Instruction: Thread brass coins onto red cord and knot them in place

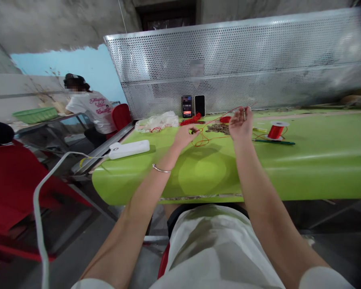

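Note:
My left hand (186, 135) is closed in a pinch on a thin red cord (202, 145) above the green table, its thumb and forefinger meeting. The cord hangs in loose loops beside those fingertips, and a strand runs up to the right. My right hand (241, 123) is raised higher, palm turned partly toward me, its fingers curled around the strand. Between the hands, a pile of dull coin-like discs (217, 128) lies on the table. Red cord bundles (194, 119) sit behind my left hand. To the right of my right hand stands a spool of red cord (276, 131).
A dark green pen (275, 141) lies before the spool. Two phones (200, 105) lean against the perforated metal panel (156, 64). At left are a clear plastic bag (161, 121) and a white device (129, 149) with a cable. Another person (98, 108) sits beyond.

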{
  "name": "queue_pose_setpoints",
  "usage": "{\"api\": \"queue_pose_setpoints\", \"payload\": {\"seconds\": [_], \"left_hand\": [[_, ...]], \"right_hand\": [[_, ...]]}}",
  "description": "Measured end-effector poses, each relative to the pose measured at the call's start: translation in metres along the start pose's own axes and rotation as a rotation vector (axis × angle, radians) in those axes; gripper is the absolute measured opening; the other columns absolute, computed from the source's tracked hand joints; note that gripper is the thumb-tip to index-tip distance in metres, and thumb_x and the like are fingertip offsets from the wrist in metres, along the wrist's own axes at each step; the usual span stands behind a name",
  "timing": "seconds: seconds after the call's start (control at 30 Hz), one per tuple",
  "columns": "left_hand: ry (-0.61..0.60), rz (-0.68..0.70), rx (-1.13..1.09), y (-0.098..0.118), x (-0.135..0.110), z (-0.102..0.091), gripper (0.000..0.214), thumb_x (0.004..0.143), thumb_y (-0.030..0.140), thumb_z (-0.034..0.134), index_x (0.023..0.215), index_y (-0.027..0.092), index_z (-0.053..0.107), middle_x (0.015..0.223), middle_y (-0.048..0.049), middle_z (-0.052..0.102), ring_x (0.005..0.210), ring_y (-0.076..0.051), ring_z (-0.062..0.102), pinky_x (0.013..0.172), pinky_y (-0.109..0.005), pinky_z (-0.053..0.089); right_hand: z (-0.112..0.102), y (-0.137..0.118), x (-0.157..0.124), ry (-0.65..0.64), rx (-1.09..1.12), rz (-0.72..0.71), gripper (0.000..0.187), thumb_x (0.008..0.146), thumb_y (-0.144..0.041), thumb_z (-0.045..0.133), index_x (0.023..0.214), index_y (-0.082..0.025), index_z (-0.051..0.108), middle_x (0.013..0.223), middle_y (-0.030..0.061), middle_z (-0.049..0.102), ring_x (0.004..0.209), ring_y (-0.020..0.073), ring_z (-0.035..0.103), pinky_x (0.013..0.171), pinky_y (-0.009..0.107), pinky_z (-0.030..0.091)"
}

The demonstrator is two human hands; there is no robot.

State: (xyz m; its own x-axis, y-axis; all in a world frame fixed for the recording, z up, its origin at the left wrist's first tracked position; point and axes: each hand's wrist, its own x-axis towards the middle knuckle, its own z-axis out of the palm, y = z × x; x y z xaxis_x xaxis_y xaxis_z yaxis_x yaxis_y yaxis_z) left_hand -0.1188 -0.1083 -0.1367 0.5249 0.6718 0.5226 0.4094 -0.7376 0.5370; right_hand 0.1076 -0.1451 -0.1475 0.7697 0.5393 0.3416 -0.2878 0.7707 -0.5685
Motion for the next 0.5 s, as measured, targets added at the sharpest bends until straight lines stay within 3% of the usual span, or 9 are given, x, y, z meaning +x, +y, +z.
{"api": "queue_pose_setpoints", "payload": {"seconds": [0.1,0.2,0.3,0.5], "left_hand": [[-0.019,-0.005,0.009,0.000,0.000,0.000,0.009,0.081,0.027,0.064,0.077,0.019,0.067,0.087,-0.0047,0.072,0.073,-0.017,0.062,0.073,-0.031,0.047],[-0.026,-0.023,0.015,0.002,-0.001,-0.001,0.008,0.080,0.025,0.065,0.075,0.019,0.067,0.088,-0.0056,0.072,0.076,-0.018,0.063,0.077,-0.033,0.047],[-0.031,-0.045,0.015,0.002,-0.001,-0.002,0.010,0.080,0.026,0.065,0.074,0.019,0.067,0.088,-0.0065,0.072,0.078,-0.020,0.063,0.077,-0.034,0.047],[-0.022,-0.078,0.045,0.000,0.000,0.000,0.006,0.078,0.024,0.067,0.075,0.019,0.068,0.088,-0.0066,0.072,0.079,-0.020,0.064,0.074,-0.033,0.048]], "right_hand": [[-0.010,-0.005,0.010,0.100,0.139,0.013,0.018,0.085,-0.040,0.053,0.092,-0.024,0.056,0.110,0.0049,0.062,0.097,0.0131,0.063,0.059,0.021,0.054],[-0.017,-0.007,0.018,0.099,0.162,-0.012,0.017,0.085,-0.039,0.053,0.093,-0.024,0.056,0.112,0.0049,0.062,0.101,0.0141,0.063,0.061,0.023,0.056],[-0.020,-0.007,0.025,0.096,0.163,-0.025,0.014,0.086,-0.038,0.051,0.091,-0.025,0.056,0.111,0.0038,0.062,0.102,0.0150,0.063,0.061,0.025,0.057],[-0.023,-0.014,0.029,0.201,0.237,-0.002,0.010,0.087,-0.034,0.052,0.087,-0.024,0.053,0.112,0.0003,0.061,0.100,0.0084,0.061,0.064,0.018,0.055]]}}
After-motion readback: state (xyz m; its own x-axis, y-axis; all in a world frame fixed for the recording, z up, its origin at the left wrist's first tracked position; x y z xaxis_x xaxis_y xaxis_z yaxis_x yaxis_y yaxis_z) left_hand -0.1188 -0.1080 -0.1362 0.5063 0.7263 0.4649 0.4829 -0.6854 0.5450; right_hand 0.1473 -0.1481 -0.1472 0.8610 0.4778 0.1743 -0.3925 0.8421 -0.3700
